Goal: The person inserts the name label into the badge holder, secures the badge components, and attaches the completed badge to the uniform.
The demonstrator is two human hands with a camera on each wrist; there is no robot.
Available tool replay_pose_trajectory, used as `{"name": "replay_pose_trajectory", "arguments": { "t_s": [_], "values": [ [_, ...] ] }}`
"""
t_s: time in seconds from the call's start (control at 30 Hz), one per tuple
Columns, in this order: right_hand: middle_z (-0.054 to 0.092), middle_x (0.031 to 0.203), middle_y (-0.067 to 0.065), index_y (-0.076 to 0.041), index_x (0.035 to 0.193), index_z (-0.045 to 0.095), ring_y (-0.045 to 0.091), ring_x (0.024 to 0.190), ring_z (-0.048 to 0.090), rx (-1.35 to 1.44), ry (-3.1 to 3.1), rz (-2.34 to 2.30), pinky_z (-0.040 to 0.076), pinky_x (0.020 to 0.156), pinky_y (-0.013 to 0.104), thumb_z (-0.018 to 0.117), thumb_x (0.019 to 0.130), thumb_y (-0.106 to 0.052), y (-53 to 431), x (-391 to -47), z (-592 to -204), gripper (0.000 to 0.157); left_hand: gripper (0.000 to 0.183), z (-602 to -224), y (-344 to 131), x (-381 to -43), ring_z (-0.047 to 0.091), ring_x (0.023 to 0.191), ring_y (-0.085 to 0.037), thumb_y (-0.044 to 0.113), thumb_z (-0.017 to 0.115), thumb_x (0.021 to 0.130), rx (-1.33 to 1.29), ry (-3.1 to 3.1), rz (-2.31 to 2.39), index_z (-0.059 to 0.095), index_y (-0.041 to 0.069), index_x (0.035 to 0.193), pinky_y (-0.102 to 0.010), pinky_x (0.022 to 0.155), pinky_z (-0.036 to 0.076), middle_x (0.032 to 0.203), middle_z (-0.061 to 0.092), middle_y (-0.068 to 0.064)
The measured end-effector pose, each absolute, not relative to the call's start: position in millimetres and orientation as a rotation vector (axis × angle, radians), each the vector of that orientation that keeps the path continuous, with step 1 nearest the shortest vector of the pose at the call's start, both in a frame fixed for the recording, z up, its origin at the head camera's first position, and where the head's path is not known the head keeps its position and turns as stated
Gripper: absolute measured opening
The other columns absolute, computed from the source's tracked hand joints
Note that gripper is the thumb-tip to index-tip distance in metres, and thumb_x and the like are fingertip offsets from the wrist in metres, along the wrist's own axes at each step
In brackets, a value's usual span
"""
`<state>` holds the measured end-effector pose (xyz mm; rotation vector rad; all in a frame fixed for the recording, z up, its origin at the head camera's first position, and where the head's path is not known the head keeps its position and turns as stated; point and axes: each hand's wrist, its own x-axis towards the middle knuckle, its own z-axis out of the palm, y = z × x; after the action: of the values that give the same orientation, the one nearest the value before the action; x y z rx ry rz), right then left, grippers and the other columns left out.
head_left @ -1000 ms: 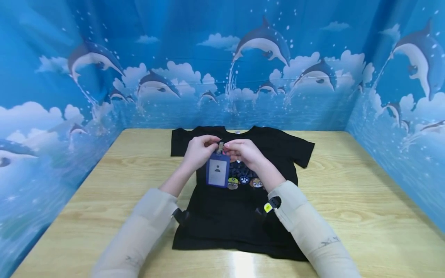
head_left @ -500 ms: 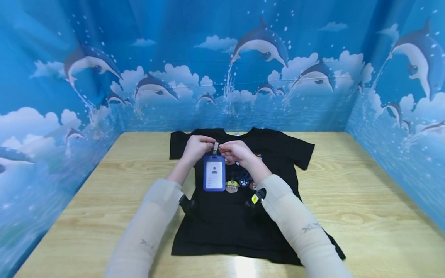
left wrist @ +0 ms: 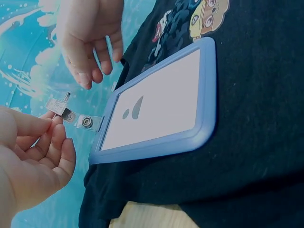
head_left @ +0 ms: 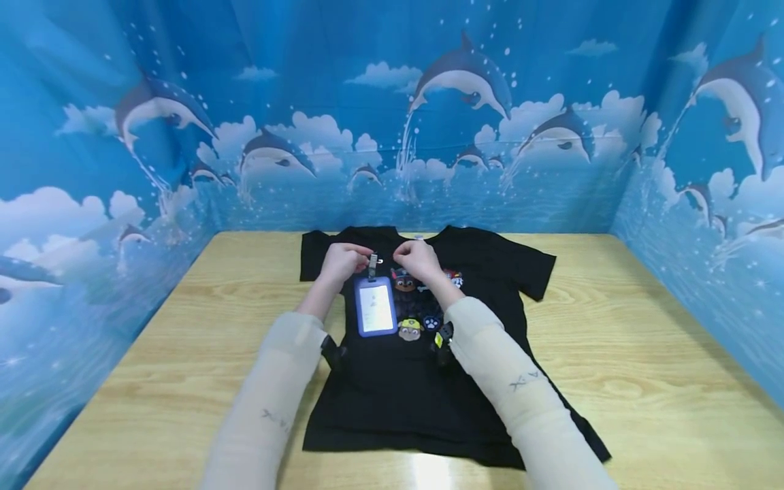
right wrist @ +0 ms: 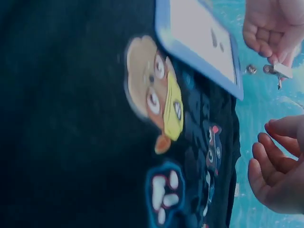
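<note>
My left hand [head_left: 343,264] pinches the small metal clip [head_left: 372,264] of a blue ID badge holder [head_left: 358,309]. In the left wrist view a thin pin seems to lie between thumb and forefinger, and a clear strap with a snap [left wrist: 87,122] joins the clip to the holder. The badge hangs tilted over the chest of a black T-shirt [head_left: 392,401], its white card facing up. Right of the clip, my right hand [head_left: 421,260] is apart from it; its loosely curled fingers [right wrist: 270,156] hold nothing.
The T-shirt lies spread on a wooden table [head_left: 612,340], with cartoon dog prints [head_left: 409,329] on its chest. A blue dolphin curtain [head_left: 343,177] encloses the back and both sides. Each wrist wears a dark camera strap.
The badge has shifted slightly left, and its card now catches glare. My right hand has let go of the clip and drawn back to the right; the left still holds on.
</note>
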<state>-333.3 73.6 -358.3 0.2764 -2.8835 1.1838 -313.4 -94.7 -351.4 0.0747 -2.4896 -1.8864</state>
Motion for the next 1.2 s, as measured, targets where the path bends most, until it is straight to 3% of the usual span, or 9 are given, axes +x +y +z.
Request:
{"name": "replay_pose_trajectory", "arguments": {
  "t_s": [0.23,0.73,1.0,1.2],
  "values": [
    [0.066,0.099,0.004,-0.011,0.100,0.068,0.021,0.089,0.060,0.398,-2.991,0.730,0.046,0.078,0.038,0.060,0.090,-0.021,62,-346,-360,0.017,0.029,-357,-99,-319,0.055,0.063,-0.011,-0.005,0.049,0.081,0.112,-2.514,-1.901,0.067,-0.006,0.104,-0.024,0.063,0.047,0.076,0.061,-0.007],
    [0.060,0.102,0.011,-0.008,0.103,0.068,0.023,0.093,0.055,0.720,-3.061,0.544,0.044,0.083,0.035,0.059,0.090,-0.014,37,-352,-377,0.017,0.029,-367,-103,-327,0.055,0.066,-0.012,-0.004,0.050,0.081,0.156,-2.556,-1.920,0.067,-0.005,0.105,-0.024,0.065,0.048,0.084,0.063,-0.010],
    [0.055,0.109,0.013,-0.006,0.112,0.066,0.025,0.101,0.055,0.650,-3.098,0.419,0.043,0.088,0.035,0.056,0.091,-0.014,41,-350,-378,0.024,0.030,-369,-101,-328,0.056,0.067,-0.013,-0.004,0.050,0.081,0.176,-2.586,-1.910,0.067,-0.003,0.106,-0.025,0.066,0.048,0.086,0.064,-0.011],
    [0.061,0.106,0.012,-0.001,0.106,0.066,0.024,0.096,0.059,0.587,-3.080,0.484,0.047,0.083,0.035,0.054,0.091,-0.009,41,-352,-379,0.021,0.030,-370,-99,-327,0.055,0.068,-0.014,-0.004,0.050,0.081,0.182,-2.590,-1.907,0.067,-0.003,0.106,-0.026,0.067,0.047,0.088,0.063,-0.012]
  ]
}}
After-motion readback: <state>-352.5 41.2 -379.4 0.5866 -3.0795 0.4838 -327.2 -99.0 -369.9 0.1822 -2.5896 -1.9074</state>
